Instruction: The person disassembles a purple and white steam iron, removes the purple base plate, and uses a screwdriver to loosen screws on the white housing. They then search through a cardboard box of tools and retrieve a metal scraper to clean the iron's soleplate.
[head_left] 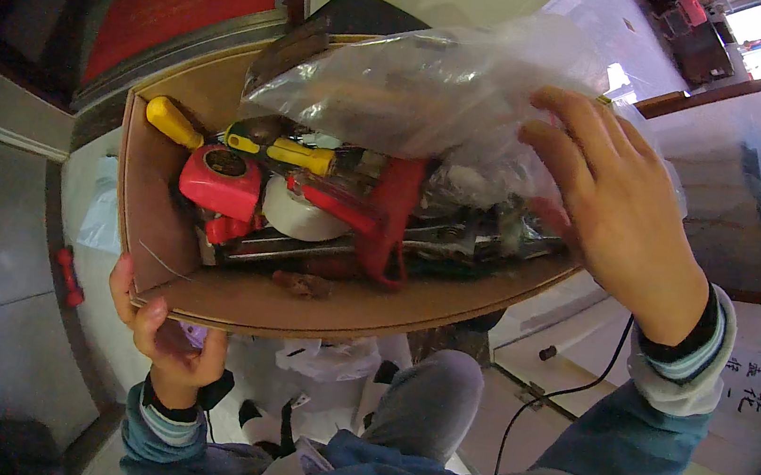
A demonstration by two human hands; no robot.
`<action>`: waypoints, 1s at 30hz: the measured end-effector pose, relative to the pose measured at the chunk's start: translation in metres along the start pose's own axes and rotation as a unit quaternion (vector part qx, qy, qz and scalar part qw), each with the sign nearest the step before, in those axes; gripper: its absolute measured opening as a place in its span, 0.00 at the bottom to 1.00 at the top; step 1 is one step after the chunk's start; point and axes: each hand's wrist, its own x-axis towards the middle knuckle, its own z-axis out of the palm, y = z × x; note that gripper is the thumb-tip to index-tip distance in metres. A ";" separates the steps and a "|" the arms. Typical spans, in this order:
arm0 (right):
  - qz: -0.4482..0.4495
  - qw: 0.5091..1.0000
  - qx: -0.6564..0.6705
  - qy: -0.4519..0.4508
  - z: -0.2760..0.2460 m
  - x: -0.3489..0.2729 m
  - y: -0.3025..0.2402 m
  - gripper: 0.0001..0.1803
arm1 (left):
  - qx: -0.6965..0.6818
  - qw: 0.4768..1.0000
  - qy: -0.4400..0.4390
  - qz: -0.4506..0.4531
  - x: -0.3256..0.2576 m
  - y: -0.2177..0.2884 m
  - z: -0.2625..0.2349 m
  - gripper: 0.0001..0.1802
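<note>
A cardboard box [341, 323] full of tools is tilted in front of me. My left hand [173, 340] grips its near left corner, fingers on the edge. Over the right part of the box, my right hand [601, 184] curls its fingers around a crumpled clear plastic bag [419, 81], which covers the far side. Inside lie a yellow handle [173, 123], a yellow-and-black handle [300, 154], a red tape measure [221, 182], a white roll [302, 216] and a red-handled tool [389, 224]. Metal pieces beneath them are partly hidden.
A red mat [185, 9] lies beyond the box at the far left. On the floor at left is a small red object [69, 276]. A black cable [561, 393] hangs by my right forearm. Below the box is a whitish plastic bag [328, 356].
</note>
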 end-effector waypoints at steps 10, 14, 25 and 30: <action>-0.009 0.974 0.211 -0.088 -0.013 -0.030 0.034 0.22 | 0.009 1.000 0.007 0.004 -0.003 -0.002 0.001 0.39; 0.078 0.969 0.205 -0.113 -0.003 -0.035 0.041 0.22 | 0.008 1.000 0.007 0.008 -0.003 -0.004 0.002 0.40; 0.024 0.998 0.059 -0.001 -0.012 -0.019 0.051 0.10 | 0.013 1.000 0.017 0.002 -0.006 -0.003 0.004 0.40; 0.021 0.996 0.077 0.047 -0.016 0.006 0.079 0.06 | 0.016 1.000 0.010 0.005 -0.006 -0.005 0.003 0.40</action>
